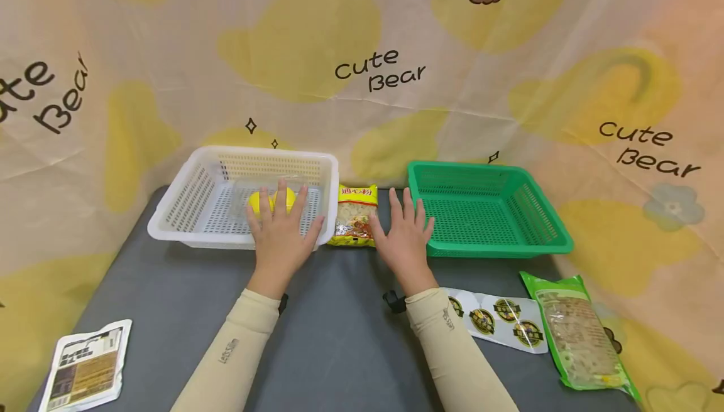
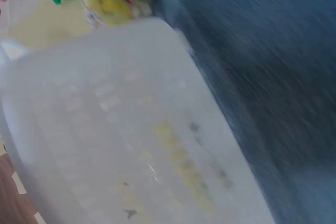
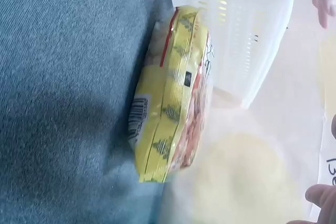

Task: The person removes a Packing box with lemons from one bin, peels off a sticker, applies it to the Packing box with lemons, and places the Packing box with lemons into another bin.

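Note:
My left hand [image 1: 281, 236], fingers spread and straight, is over the near right side of the white basket [image 1: 220, 236]. Inside that basket, yellow round items [image 1: 285, 199] lie with a clear plastic container, partly hidden by the fingers. My right hand [image 1: 404, 242], also spread, is between the yellow pasta bag [image 1: 356, 211] and the green basket [image 1: 486, 250], holding nothing. The bag stands between the two baskets. In the left wrist view the white basket [image 2: 105, 129] fills much of the blurred picture; the right wrist view has the yellow bag [image 3: 173, 103] beside the white basket [image 3: 236, 40].
On the grey table [image 1: 334, 336], a white and brown packet [image 1: 87, 368] lies at the front left. At the right are a sheet of round stickers [image 1: 498, 321] and a green-edged bag [image 1: 582, 336]. A printed cloth [image 1: 305, 41] hangs behind the baskets.

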Demonstrator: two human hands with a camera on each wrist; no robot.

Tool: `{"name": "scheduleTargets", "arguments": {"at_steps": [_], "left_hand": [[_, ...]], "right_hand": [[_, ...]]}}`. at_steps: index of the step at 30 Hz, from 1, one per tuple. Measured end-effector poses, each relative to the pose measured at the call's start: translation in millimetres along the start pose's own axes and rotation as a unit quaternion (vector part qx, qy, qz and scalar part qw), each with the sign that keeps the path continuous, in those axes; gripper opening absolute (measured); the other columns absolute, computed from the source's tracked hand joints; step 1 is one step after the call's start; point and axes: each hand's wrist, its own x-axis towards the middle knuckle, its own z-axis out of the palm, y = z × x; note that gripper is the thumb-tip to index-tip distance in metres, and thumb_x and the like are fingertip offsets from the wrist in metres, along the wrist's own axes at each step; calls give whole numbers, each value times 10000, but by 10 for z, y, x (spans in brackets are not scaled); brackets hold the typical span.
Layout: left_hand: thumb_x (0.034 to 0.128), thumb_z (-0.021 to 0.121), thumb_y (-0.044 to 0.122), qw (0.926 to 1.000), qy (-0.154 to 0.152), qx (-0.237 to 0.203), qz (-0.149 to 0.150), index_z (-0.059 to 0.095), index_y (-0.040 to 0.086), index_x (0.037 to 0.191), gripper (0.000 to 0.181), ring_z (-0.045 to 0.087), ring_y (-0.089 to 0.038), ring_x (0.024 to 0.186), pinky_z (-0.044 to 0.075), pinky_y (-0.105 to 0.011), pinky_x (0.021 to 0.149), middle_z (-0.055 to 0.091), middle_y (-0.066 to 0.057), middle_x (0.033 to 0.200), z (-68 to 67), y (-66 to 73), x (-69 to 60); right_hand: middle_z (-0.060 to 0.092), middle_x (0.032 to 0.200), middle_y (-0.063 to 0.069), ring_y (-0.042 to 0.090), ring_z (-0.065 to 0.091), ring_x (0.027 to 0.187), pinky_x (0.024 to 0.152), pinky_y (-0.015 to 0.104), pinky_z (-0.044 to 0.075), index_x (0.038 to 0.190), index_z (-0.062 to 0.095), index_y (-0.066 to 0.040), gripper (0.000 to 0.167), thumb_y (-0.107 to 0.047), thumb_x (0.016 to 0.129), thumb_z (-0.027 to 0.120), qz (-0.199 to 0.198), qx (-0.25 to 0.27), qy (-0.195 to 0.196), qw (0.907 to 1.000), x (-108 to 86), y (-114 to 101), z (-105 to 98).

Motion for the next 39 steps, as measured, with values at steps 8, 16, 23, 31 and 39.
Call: {"name": "scheduleTargets", "arguments": {"at_steps": [8,16,23,31,39], "left_hand": [[1046,486,601,9989,266,-34,-383,388,224,1660,726,-8,-458,1602,-44,-763,1164,160,-165,1756,-126,-428,-39],[1053,431,643,9944,355,2,-994,339,231,1680,755,-4,-515,1584,-84,-750,1165,130,-179,1759,-189,-795,-158],[1072,432,604,9910,246,-36,-1318,312,220,1688,736,-56,-529,1578,-84,-748,1169,103,-202,1757,-206,-998,-250],[1070,417,611,9900,188,-5,-1401,297,235,1693,737,-124,-612,1532,-101,-745,1168,71,-197,1762,-297,-1066,-296],[1063,393,648,9909,116,175,-1326,309,241,1689,751,-245,-667,1459,-190,-727,1139,87,-216,1754,-503,-1196,-277]], "right_hand": [[105,1772,117,431,56,1601,1204,725,43,1708,237,-242,781,-614,1065,478,-138,121,-87,9998,117,-78,-38],[122,1765,126,430,79,1598,1227,682,93,1710,229,-254,799,-582,1042,523,-291,318,-421,9982,213,-241,-18],[148,1759,102,407,122,1592,1215,680,177,1696,276,-231,784,-571,1040,536,-422,540,-704,9952,210,-473,127],[123,1763,124,413,121,1595,1209,652,244,1706,245,-248,793,-587,1047,526,-724,719,-900,9907,256,-784,306],[71,1773,108,429,88,1600,1194,663,268,1703,256,-234,790,-588,1050,524,-799,1039,-1133,9849,328,-1187,563]]}}
